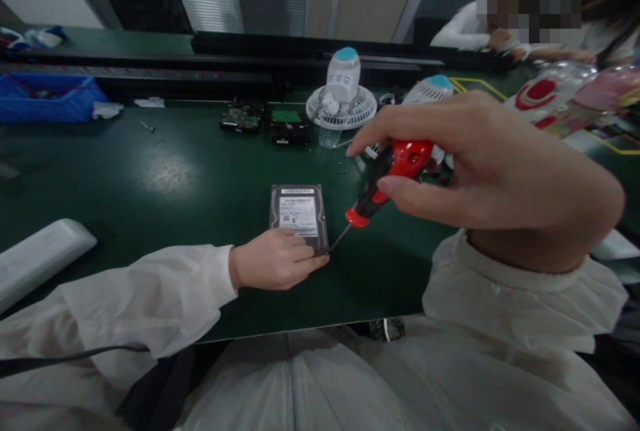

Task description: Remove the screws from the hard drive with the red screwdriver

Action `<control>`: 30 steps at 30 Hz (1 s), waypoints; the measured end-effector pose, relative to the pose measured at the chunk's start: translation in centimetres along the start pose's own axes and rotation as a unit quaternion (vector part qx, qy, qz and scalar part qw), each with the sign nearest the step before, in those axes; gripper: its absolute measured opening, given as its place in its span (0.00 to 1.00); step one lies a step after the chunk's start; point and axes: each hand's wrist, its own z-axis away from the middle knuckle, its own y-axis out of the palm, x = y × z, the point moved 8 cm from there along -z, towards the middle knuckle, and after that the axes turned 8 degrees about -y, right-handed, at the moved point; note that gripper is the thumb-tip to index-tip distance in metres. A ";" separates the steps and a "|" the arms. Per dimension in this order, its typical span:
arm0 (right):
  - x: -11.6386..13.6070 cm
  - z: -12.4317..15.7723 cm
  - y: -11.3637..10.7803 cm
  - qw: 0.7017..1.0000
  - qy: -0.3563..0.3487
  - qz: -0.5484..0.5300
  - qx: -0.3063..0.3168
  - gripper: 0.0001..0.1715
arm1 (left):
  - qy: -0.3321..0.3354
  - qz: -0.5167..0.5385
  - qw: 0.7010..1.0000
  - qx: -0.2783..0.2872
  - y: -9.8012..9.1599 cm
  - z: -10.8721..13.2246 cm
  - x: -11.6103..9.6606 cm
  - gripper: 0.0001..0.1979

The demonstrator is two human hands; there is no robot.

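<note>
A hard drive (299,211) lies label side up on the dark green table in front of me. My left hand (280,259) is closed over its near edge, with one finger stretched to the near right corner. In my right hand (480,164) is a red and black screwdriver (376,181), gripped by its handle between thumb and fingers. Its tilted shaft points down to the left, with the tip at that same corner of the drive. Whether a screw sits under the tip is too small to tell.
Two more drives, one with a bare circuit board (243,115) and one black and green (289,127), lie farther back. Beside them stand a white fan (344,81) and a clear cup. Small screws (343,168) are scattered nearby. A blue bin (47,97) is far left; people sit back right.
</note>
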 end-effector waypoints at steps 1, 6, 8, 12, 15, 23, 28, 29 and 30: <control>0.0 0.0 0.1 1.000 -0.006 -0.002 0.003 0.18 | 0.000 -0.001 1.000 0.000 0.0 0.0 0.0 0.13; -0.2 -0.1 -0.3 0.999 0.006 0.040 -0.034 0.19 | -0.002 -0.005 1.000 0.007 0.1 0.0 0.1 0.13; -0.1 -0.2 -0.2 0.998 0.002 0.044 -0.036 0.16 | -0.002 -0.005 1.000 0.009 0.2 0.0 0.1 0.13; 0.3 -0.3 -0.1 0.999 -0.010 0.029 -0.023 0.21 | -0.001 -0.004 1.000 0.008 0.1 0.0 0.1 0.13; 0.5 -0.3 0.1 0.999 -0.029 0.015 -0.017 0.15 | -0.002 -0.003 1.000 0.007 0.1 0.0 0.1 0.12; 1.2 0.1 -0.4 0.993 -0.096 0.007 -0.062 0.12 | -0.003 0.006 1.000 -0.004 0.1 0.0 0.1 0.13; 1.4 0.2 -0.2 0.994 -0.093 -0.001 -0.052 0.13 | -0.004 -0.007 1.000 0.008 0.4 0.1 0.1 0.13; 1.3 0.2 -0.2 0.994 -0.089 0.010 -0.057 0.12 | -0.004 -0.008 1.000 0.007 0.3 0.1 0.1 0.13; 1.2 0.2 -0.3 0.994 -0.084 0.019 -0.062 0.10 | -0.004 -0.008 1.000 0.004 0.3 0.1 0.1 0.13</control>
